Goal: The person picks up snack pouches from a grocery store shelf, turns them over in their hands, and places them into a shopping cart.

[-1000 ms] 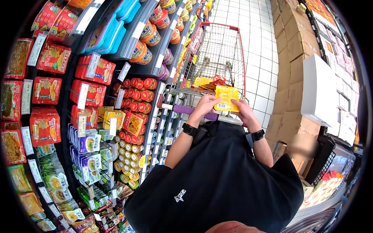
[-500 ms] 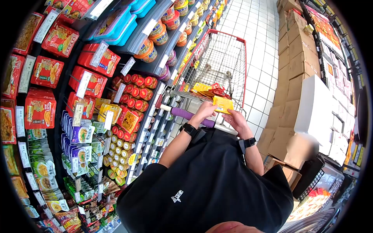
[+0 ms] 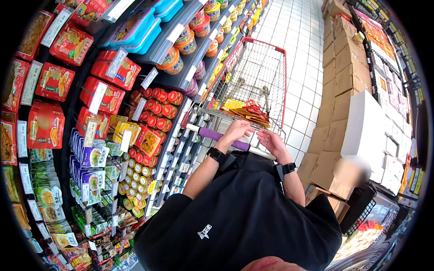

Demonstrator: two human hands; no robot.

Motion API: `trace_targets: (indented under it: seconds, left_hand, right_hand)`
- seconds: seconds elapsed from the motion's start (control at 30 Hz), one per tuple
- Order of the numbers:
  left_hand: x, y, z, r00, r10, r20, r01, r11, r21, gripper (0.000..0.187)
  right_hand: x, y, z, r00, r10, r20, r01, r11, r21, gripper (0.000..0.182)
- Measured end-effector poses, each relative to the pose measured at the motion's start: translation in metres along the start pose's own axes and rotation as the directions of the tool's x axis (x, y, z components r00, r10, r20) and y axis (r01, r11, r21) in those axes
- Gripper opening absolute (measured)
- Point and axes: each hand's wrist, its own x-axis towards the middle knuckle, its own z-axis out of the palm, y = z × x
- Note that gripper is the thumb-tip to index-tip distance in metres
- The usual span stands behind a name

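Note:
My left hand [image 3: 238, 131] hovers over the shopping cart's purple-and-white handle [image 3: 210, 133], fingers stretched out and nothing in them. Across from it, my right hand [image 3: 271, 141] is also empty, its fingers extended toward the left fingertips. Just beyond both hands, several yellow and red packets [image 3: 249, 113] lie in a small pile at the near end of the wire shopping cart [image 3: 285, 79]. Each wrist wears a dark band.
On the left, shelves hold red food packs [image 3: 46, 124], cup noodles [image 3: 171, 63], red-lidded jars [image 3: 156, 108] and blue boxes [image 3: 140, 38]. Stacked cardboard boxes [image 3: 346, 77] line the right side. A white-tiled aisle [image 3: 300, 40] runs ahead beside the cart.
The yellow packet that both hands held has left them, and a yellow packet now lies on the pile in the cart. Both hands are now empty.

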Motion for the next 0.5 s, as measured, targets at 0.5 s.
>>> trace_targets:
  seconds: [0.5]
  left_hand:
    - [-0.061,0.023,-0.039,0.919,0.183,-0.349,-0.262,0.946,-0.193,0.029]
  right_hand:
    - [-0.003,-0.02,0.058,0.989,-0.107,0.104,0.121,0.983,-0.14,0.026]
